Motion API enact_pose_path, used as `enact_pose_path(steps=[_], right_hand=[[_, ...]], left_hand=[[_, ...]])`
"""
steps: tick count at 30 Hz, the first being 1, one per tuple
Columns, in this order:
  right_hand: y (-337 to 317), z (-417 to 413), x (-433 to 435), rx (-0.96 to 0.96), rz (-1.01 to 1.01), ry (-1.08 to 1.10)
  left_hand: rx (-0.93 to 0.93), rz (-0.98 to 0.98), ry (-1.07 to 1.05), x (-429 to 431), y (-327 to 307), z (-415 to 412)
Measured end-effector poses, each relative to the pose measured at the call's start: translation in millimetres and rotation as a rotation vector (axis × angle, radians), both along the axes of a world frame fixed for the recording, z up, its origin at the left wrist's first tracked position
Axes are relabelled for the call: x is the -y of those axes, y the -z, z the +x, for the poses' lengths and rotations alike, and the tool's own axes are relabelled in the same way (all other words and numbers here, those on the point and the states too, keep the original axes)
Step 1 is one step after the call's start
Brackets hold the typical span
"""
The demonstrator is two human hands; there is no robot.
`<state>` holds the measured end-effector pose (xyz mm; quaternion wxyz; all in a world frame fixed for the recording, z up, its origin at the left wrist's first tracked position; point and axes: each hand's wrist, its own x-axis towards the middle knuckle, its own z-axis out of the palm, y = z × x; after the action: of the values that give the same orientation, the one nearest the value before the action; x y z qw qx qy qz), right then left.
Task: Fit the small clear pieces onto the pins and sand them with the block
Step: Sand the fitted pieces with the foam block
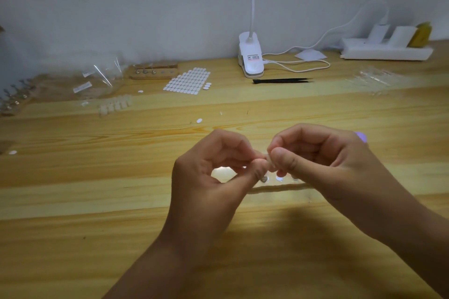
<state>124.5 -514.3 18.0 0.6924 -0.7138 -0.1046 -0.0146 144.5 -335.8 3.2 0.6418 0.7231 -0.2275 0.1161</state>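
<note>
Just above the worktop [73,201], both hands meet fingertip to fingertip at the middle of the view, forearms coming in from the lower edge. The left hand [213,177] is curled, palm turned inward, thumb and forefinger closed together at the meeting point. The right hand [323,160] is curled the same way, its thumb lying across the front and the other fingers tucked under. Between the two pinches sits a small clear piece [269,161], gripped from both sides and so tiny that its shape cannot be made out.

Directly beneath the hands lies a pale pin strip [279,188], with three pin heads [279,178] showing in a row; the rest is hidden by the fingers. A purple object [361,136] peeks out behind the right hand, mostly covered.

Further back there is one row of clear pieces [116,104] to the left, too blurred to count. One wooden stand [154,71] carries three upright metal pins. Beside it lies one sheet of white ovals [188,80], with three loose ovals at its right corner. One more single oval [199,120] lies nearer the hands. One clip lamp [251,56], one pair of black tweezers [281,81] and one power strip [386,50] stand along the wall.
</note>
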Motion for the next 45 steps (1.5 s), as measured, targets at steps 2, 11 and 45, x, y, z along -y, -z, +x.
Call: enact_pose_path(steps=[2, 11, 45], right_hand=[[-2.4, -0.3, 0.7, 0.125, -0.16, 0.014], [11.6, -5.7, 14.8, 0.464, -0.539, 0.235], [35.5, 23.3, 74.5, 0.207, -1.119, 0.324]], left_hand=[[-0.056, -0.058, -0.008, -0.3, 0.4, 1.0], [-0.062, 0.059, 0.1, 4.9, 3.0, -6.3], [-0.015, 0.172, 0.047, 2.5, 1.1, -6.1]])
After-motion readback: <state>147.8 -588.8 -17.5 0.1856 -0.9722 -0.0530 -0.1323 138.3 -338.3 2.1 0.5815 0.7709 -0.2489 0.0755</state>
